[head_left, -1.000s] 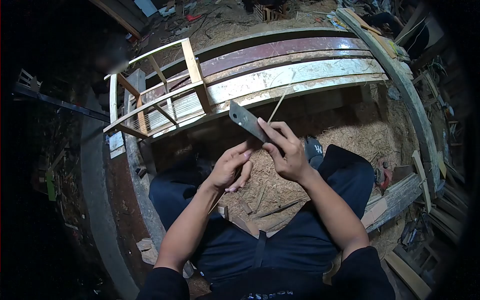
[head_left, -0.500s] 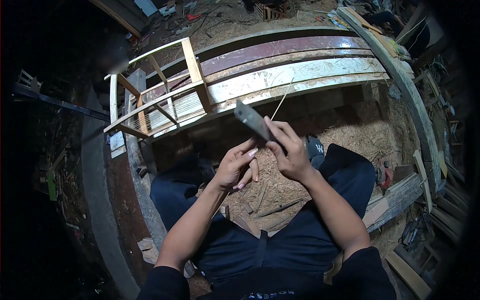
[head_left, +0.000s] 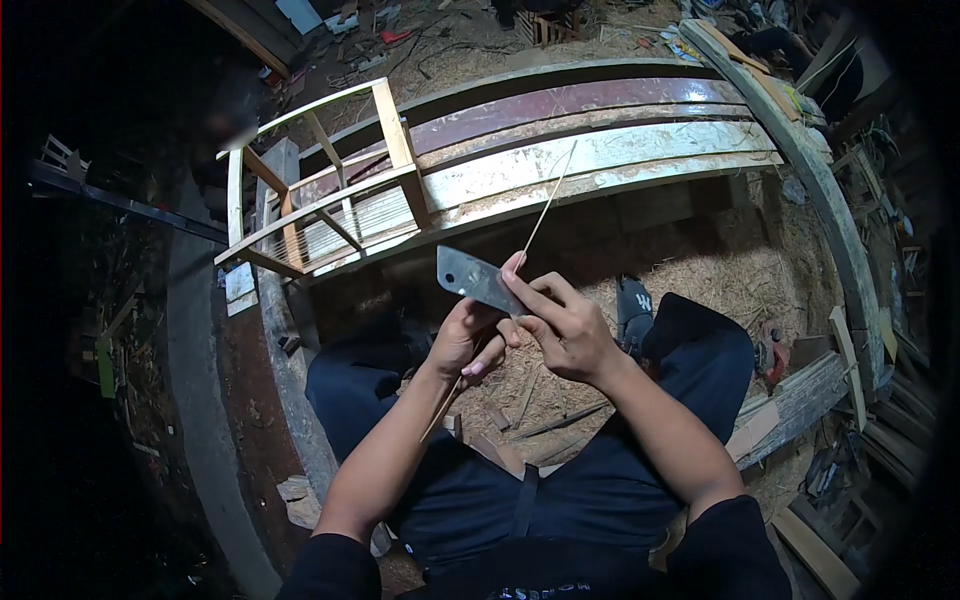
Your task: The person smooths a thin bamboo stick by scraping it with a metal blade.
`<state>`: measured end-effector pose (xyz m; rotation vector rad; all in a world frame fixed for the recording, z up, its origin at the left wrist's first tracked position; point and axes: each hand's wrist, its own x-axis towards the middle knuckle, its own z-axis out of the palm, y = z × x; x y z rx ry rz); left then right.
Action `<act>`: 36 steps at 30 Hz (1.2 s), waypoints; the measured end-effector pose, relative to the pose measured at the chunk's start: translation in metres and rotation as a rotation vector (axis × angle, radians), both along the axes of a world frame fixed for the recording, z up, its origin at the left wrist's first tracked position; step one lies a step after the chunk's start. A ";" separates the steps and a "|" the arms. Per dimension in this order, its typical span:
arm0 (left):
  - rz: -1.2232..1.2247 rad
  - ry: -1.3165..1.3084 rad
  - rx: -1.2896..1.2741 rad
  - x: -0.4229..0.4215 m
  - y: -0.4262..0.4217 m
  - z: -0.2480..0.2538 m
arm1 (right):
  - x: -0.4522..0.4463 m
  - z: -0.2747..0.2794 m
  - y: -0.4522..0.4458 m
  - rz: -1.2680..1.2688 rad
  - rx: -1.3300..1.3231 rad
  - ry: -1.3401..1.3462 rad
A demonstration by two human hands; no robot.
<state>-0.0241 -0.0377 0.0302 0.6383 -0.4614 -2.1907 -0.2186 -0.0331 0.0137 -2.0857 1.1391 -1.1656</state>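
Grey metal catches my eye: the blade (head_left: 478, 282) is clamped in the right hand (head_left: 572, 328), while the left hand (head_left: 462, 345) curls around a thin strip (head_left: 548, 205) on the near side of the tabletop (head_left: 480, 182). I judge the step to be scraping or shaving the strip; the next move calls for steady pressure and a smooth pull.

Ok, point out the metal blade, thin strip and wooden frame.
metal blade (head_left: 476, 281), head view: flat face.
thin strip (head_left: 550, 198), head view: upper length.
wooden frame (head_left: 393, 124), head view: wide end board.
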 end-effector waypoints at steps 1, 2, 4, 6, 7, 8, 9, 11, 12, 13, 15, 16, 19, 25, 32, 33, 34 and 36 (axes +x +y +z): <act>-0.003 -0.005 0.002 0.002 -0.002 -0.001 | -0.001 -0.001 -0.001 -0.009 0.003 -0.004; -0.030 -0.028 -0.055 0.005 -0.003 -0.004 | -0.003 0.000 -0.004 -0.064 0.036 -0.041; -0.056 -0.068 -0.138 0.007 -0.005 -0.007 | -0.011 -0.003 -0.014 -0.140 0.066 -0.094; -0.080 -0.104 -0.136 0.010 -0.007 -0.007 | -0.007 0.000 -0.010 -0.103 0.040 -0.064; -0.103 -0.148 -0.131 0.009 -0.007 -0.004 | -0.003 0.001 -0.007 -0.065 0.017 -0.041; -0.037 -0.158 -0.154 0.005 -0.002 -0.002 | 0.000 0.005 0.000 -0.032 0.017 0.020; -0.039 -0.161 -0.153 0.007 -0.004 -0.004 | -0.001 0.005 -0.001 -0.034 0.019 0.017; -0.099 -0.256 -0.155 0.012 -0.007 -0.012 | -0.005 0.003 -0.005 -0.085 0.057 0.007; -0.073 -0.211 -0.147 0.007 -0.005 -0.005 | -0.009 0.003 -0.011 -0.129 0.094 -0.034; -0.081 -0.196 -0.147 0.004 -0.005 0.002 | -0.013 -0.001 -0.016 -0.152 0.084 -0.060; -0.081 -0.219 -0.111 0.006 -0.005 -0.005 | -0.010 0.004 -0.013 -0.110 0.067 -0.022; -0.071 -0.223 -0.128 0.006 -0.003 -0.005 | -0.006 0.006 -0.007 -0.050 0.050 -0.006; -0.050 -0.240 -0.144 0.007 -0.001 -0.005 | -0.001 0.004 -0.001 -0.005 0.024 -0.006; -0.120 -0.300 -0.140 0.004 -0.003 -0.004 | -0.019 0.006 -0.019 -0.083 0.081 -0.076; -0.185 -0.276 -0.185 0.001 -0.003 -0.006 | -0.020 0.000 -0.016 0.012 0.125 -0.276; -0.180 -0.271 -0.175 -0.002 -0.003 -0.003 | -0.024 0.004 -0.018 -0.015 0.140 -0.293; -0.216 -0.229 -0.192 -0.003 -0.004 0.003 | -0.028 0.001 -0.022 -0.049 0.112 -0.288; -0.213 -0.248 -0.188 -0.004 -0.005 0.004 | -0.034 0.000 -0.027 -0.114 0.075 -0.283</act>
